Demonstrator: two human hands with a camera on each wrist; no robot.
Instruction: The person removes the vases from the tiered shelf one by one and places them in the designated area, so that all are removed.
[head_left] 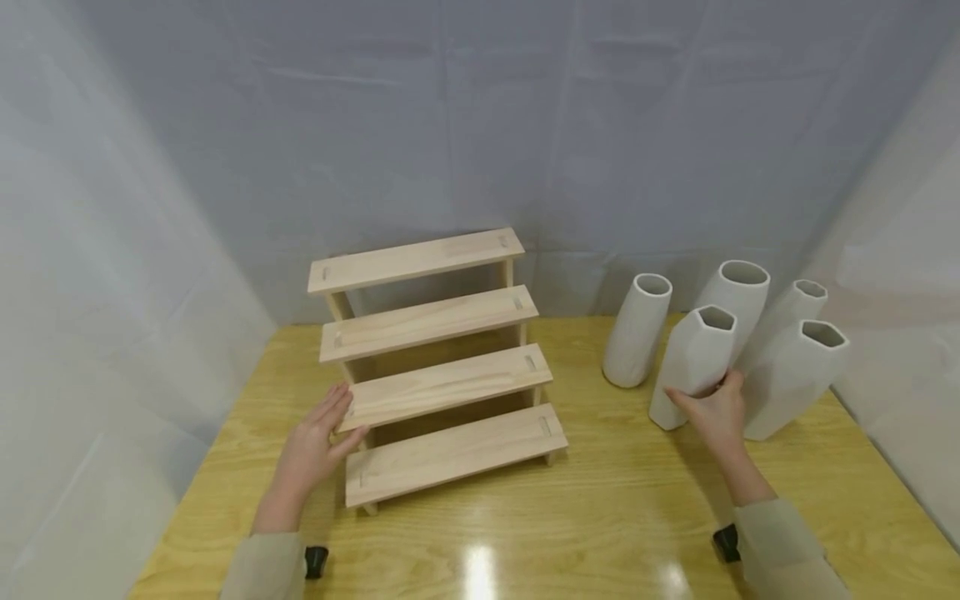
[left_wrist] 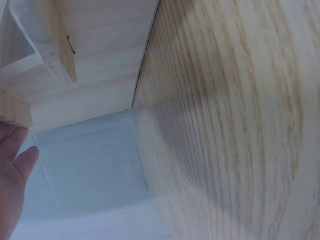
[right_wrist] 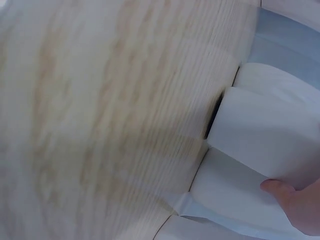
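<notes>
My right hand (head_left: 716, 417) grips a white faceted vase (head_left: 693, 354) with a five-sided mouth, thumb on the near side, fingers partly hidden behind it. In the right wrist view, a dark gap shows under one edge of this vase's base (right_wrist: 270, 132), and the thumb lies along its side. On the left stands a pale wooden display stand with several stepped shelves (head_left: 450, 387). My left hand (head_left: 311, 450) touches the left end of its second shelf from the bottom, fingers extended. In the left wrist view the thumb (left_wrist: 26, 162) is apart from the wood.
Beside the gripped vase stand a slim round vase (head_left: 636, 333), a wide-mouthed vase (head_left: 742, 287), a vase with a small wavy mouth (head_left: 795, 308) and a faceted vase (head_left: 795, 375). The wooden table (head_left: 600, 517) meets grey-white sheeting (head_left: 487, 150) behind and at both sides.
</notes>
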